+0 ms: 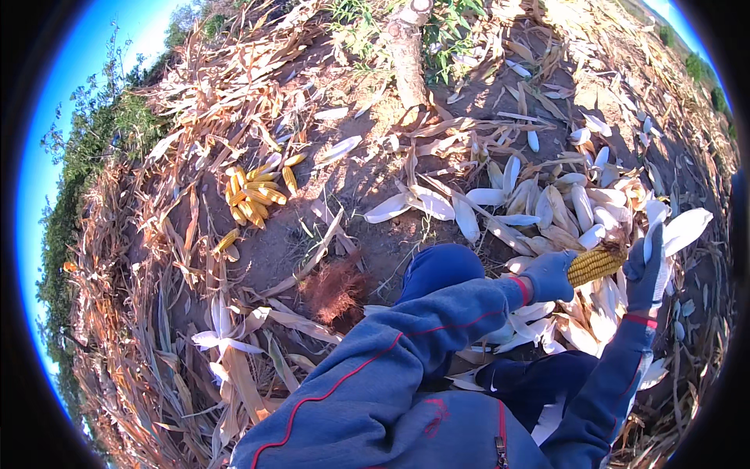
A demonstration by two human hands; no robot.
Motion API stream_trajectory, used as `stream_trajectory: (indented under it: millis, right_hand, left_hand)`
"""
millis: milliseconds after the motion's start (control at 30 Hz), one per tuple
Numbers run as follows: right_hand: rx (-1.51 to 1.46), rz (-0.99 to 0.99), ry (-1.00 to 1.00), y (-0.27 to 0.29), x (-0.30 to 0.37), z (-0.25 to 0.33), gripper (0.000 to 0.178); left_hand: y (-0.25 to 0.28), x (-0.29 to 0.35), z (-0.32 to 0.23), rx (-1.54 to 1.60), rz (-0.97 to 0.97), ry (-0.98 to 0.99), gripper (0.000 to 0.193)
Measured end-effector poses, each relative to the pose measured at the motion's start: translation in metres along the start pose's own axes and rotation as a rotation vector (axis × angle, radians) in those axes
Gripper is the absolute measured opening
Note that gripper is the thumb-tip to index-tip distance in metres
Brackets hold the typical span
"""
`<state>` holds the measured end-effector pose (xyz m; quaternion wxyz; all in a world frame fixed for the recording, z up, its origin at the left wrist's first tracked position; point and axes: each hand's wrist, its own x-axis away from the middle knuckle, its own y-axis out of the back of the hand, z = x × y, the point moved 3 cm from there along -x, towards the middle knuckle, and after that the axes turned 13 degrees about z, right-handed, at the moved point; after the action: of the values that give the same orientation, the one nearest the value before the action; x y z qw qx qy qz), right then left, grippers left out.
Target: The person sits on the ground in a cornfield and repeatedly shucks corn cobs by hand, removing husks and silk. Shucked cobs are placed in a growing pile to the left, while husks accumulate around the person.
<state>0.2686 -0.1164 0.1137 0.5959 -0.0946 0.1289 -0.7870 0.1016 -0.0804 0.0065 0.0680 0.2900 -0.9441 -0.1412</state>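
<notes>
A yellow ear of corn (594,265) lies between my two gloved hands at the right, its kernels bare along the middle and brown silk at its far right end. My left hand (551,275) is closed round the ear's left end. At the other end, my right hand (645,273) grips pale husk (684,230) that is peeled back and sticks out past the fingers. Whether that hand also touches the cob I cannot tell. Loose white husks (582,207) are heaped just beyond and beneath both hands.
A small pile of husked yellow ears (254,194) lies on the soil at the left. Reddish-brown corn silk (334,291) sits beside my knee (442,270). A tree trunk (406,62) stands ahead, and dry stalks (148,313) cover the ground at left.
</notes>
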Motion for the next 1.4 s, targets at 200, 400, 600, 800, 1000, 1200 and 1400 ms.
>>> stream_trajectory:
  millis: [200, 400, 600, 800, 1000, 1200, 1400]
  right_hand:
    - [1.021, -0.418, -0.386, 0.208, 0.16, -0.036, 0.046]
    - [1.009, -0.657, -1.362, 0.284, 0.542, -0.145, 0.062]
    - [1.225, -0.898, -1.799, 0.282, 0.769, -0.159, 0.092]
    - [1.091, -1.018, -0.648, 0.324, 0.57, -0.142, 0.017]
    - [1.013, -0.319, -0.34, 0.279, 0.215, -0.095, 0.026]
    - [1.066, 0.348, -0.665, 0.15, 0.025, -0.076, 0.025]
    - [1.655, 0.851, -1.049, 0.133, 0.051, -0.198, 0.028]
  left_hand:
    - [0.063, 0.017, -0.001, 0.958, -0.312, 0.104, 0.036]
    - [0.138, 0.062, 0.003, 1.285, -0.529, -0.072, 0.03]
    - [0.312, 0.183, 0.087, 1.107, -0.713, 0.006, 0.036]
    - [0.399, 0.247, 0.073, 0.85, -1.39, 0.065, 0.076]
    - [0.259, 0.099, -0.018, 0.751, -0.5, -0.146, 0.032]
    - [0.121, 0.006, 0.002, 0.822, -0.195, -0.05, 0.026]
    - [0.1, -0.022, 0.007, 0.873, -0.148, 0.011, 0.025]
